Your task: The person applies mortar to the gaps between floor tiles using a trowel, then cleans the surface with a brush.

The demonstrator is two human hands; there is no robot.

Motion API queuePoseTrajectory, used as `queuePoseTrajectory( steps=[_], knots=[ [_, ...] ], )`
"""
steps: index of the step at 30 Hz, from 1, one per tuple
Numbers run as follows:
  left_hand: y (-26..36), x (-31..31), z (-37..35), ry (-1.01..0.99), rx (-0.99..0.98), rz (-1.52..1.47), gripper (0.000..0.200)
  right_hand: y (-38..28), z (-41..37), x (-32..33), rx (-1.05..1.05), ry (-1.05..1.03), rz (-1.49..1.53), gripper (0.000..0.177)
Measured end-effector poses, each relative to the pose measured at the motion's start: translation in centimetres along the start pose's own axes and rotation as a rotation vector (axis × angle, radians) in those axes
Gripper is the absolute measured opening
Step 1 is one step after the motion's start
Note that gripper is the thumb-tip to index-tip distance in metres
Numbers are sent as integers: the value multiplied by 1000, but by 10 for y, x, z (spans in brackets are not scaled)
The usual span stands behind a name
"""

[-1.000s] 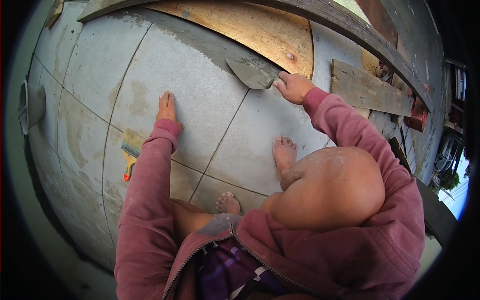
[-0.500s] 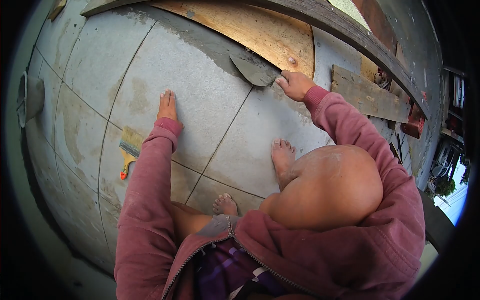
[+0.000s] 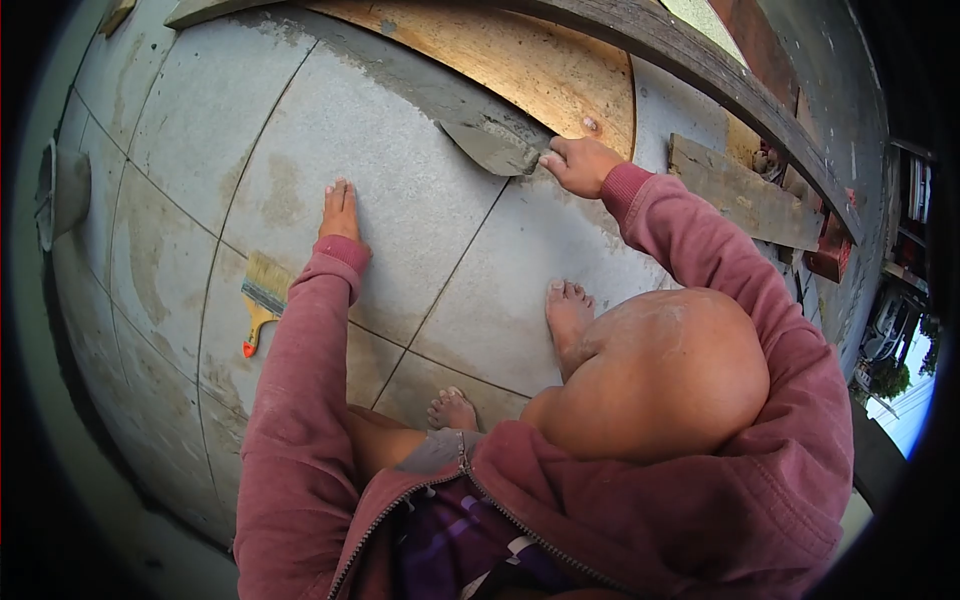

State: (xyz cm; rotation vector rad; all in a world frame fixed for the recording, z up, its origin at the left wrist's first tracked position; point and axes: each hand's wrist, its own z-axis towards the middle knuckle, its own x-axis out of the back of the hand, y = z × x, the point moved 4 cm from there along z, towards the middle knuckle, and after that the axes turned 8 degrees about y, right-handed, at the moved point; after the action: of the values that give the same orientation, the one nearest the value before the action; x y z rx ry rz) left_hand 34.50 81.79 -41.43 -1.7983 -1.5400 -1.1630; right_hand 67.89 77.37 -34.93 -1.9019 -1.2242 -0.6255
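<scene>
My right hand (image 3: 582, 165) is closed round the handle of a trowel (image 3: 488, 149), whose leaf-shaped blade points left. The blade lies low at the edge of a strip of wet grey mortar (image 3: 400, 75), which runs along a wooden board. Flat on a large grey tile (image 3: 370, 150) rests my left hand (image 3: 342, 213), its fingers stretched forward. A paintbrush (image 3: 264, 295) with pale bristles and a red-tipped handle lies beside my left forearm. The trowel's handle is mostly hidden in my fist.
A plywood sheet (image 3: 520, 60) borders the mortar, with a long wooden beam (image 3: 690, 65) above it. A weathered plank (image 3: 740, 190) lies at the right. At the far left stands a grey bucket (image 3: 68, 195). My bare feet (image 3: 570, 320) are on the tiles.
The trowel blade has shifted left and slightly down, over the tile's edge, with my right hand following. My left hand stays flat on the tile.
</scene>
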Motion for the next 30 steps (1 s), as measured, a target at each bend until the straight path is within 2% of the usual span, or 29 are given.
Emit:
queuePoseTrajectory(
  steps=[2, 4, 8, 10, 12, 14, 16, 18, 20, 22, 24, 26, 28, 30],
  knots=[
    [-2, -1, -1, -9, 2, -2, 106, 0, -1, 2, -59, 28, 13, 40],
    [3, 2, 3, -1, 4, -17, 107, -20, -14, -1, -9, -75, -57, 40],
    [-2, 0, 0, -4, 2, -10, 107, 12, 6, 13, -70, 47, 5, 42],
    [0, -2, 2, 26, -20, -9, 106, 9, 3, 9, -91, 12, -1, 42],
    [1, 2, 0, -24, 7, -23, 105, -10, -8, 0, 15, -46, -48, 40],
    [0, 0, -1, -26, 9, -12, 104, 9, -1, -1, -21, -71, -24, 40],
    [-3, -3, -5, -37, 6, 0, 104, 32, 10, 3, -49, 47, 44, 44],
    [0, 0, 0, -9, 8, -20, 105, 8, 0, 5, -92, 24, 19, 44],
    [4, 5, 2, -8, 13, -26, 105, -20, -10, -2, 54, -64, -111, 42],
    [3, 4, 0, -25, 19, -14, 105, -13, 3, 6, 44, -70, -100, 41],
    [1, 1, -2, 16, -4, -34, 103, 0, 17, 21, -39, 21, -41, 42],
    [2, 4, -3, 0, 1, -41, 102, -10, 15, 20, -63, -12, -36, 43],
    [4, 6, 2, -1, 12, -58, 102, -25, 7, 6, 49, -97, -84, 42],
    [1, 1, -1, 10, -2, -48, 101, -16, 18, 8, 41, -121, -79, 43]
  ],
)
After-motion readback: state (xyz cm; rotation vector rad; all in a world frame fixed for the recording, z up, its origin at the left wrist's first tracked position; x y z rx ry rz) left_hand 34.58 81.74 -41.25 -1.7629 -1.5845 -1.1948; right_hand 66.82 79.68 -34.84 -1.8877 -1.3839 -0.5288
